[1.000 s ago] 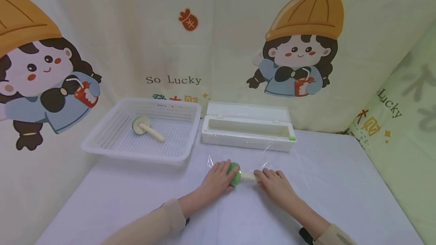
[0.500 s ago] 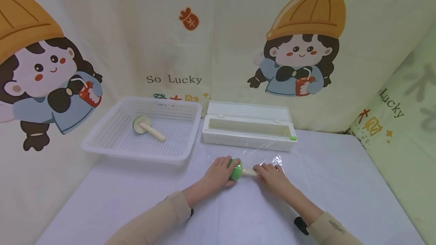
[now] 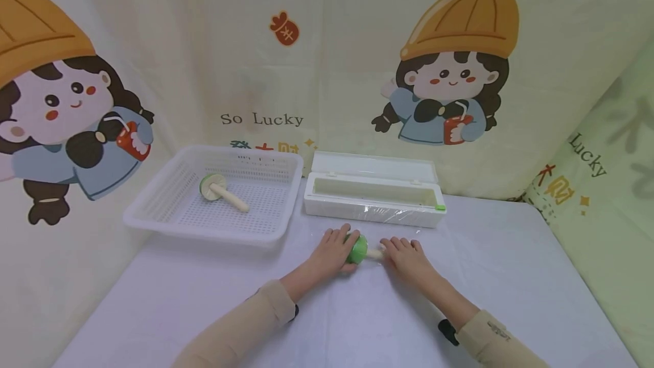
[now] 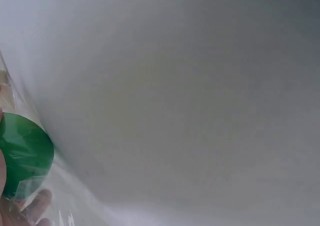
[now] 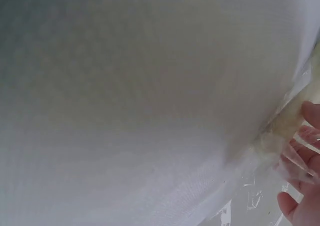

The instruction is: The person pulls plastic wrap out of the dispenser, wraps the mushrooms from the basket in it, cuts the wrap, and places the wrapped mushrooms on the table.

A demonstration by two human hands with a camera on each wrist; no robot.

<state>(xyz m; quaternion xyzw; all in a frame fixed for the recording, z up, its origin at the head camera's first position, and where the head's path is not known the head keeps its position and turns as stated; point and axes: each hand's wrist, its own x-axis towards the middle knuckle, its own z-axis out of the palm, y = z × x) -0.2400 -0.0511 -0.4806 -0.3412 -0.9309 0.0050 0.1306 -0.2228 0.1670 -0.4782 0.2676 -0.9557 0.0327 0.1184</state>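
Observation:
A mushroom-shaped wooden piece with a green domed head (image 3: 360, 250) and a pale handle (image 3: 375, 254) lies sideways on the table, wrapped in clear cling film (image 4: 70, 186). My left hand (image 3: 331, 254) grips the head, fingers over its top and thumb at the near side. With its fingers curled over the handle's end, my right hand (image 3: 409, 260) holds the other side. The right wrist view shows film bunched about the handle (image 5: 285, 123) and over those fingers. A sheet of film reaches from the piece toward the white cling film box (image 3: 373, 212).
Left of the box stands a white perforated basket (image 3: 204, 235), holding a second mushroom-shaped piece (image 3: 227, 195). The box's lid (image 3: 373, 166) is up, and a green slider (image 3: 440, 207) sits at its right end. A printed curtain (image 3: 347, 90) hangs behind the table.
Both hands have moved forward together with the mushroom-shaped piece, closer to the box. The stretch of film between the piece and the box has become shorter. Basket and box stay put.

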